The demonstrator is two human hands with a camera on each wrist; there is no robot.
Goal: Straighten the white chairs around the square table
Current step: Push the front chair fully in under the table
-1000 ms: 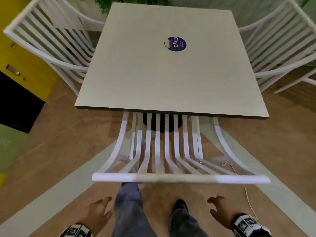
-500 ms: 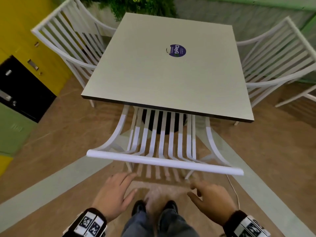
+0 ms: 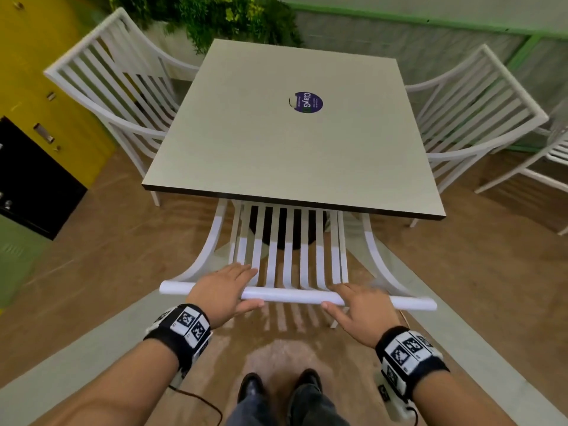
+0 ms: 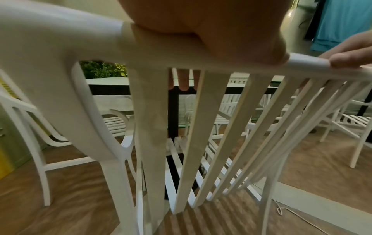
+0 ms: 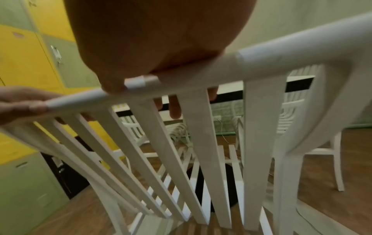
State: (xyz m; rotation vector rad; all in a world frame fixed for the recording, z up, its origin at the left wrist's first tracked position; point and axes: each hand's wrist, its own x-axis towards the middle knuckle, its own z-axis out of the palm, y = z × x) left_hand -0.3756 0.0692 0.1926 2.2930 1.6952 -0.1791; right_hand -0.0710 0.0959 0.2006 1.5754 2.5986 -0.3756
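The near white slatted chair (image 3: pixel 292 259) is tucked under the front edge of the square table (image 3: pixel 292 155), its back leaning toward me. My left hand (image 3: pixel 224 287) lies over the left part of its top rail (image 3: pixel 292 295), fingers draped down the slats and thumb on the near side. My right hand (image 3: pixel 359 305) holds the right part of the rail the same way. In the wrist views my left hand (image 4: pixel 211 31) and right hand (image 5: pixel 161 39) sit on the rail, fingertips showing behind the slats. Two more white chairs stand at the table's left side (image 3: pixel 101 84) and right side (image 3: pixel 479 96).
Yellow and green lockers (image 3: pixel 37 87) and a black cabinet (image 3: pixel 27 179) line the left wall. A planter (image 3: pixel 215 16) stands behind the table. Another white chair (image 3: pixel 547 161) is at the far right. A thin cable (image 4: pixel 298 217) lies on the wooden floor by the chair's right leg.
Both hands rose from beside my legs, reached forward and landed on the near chair's top rail. The view has pulled back from the table.
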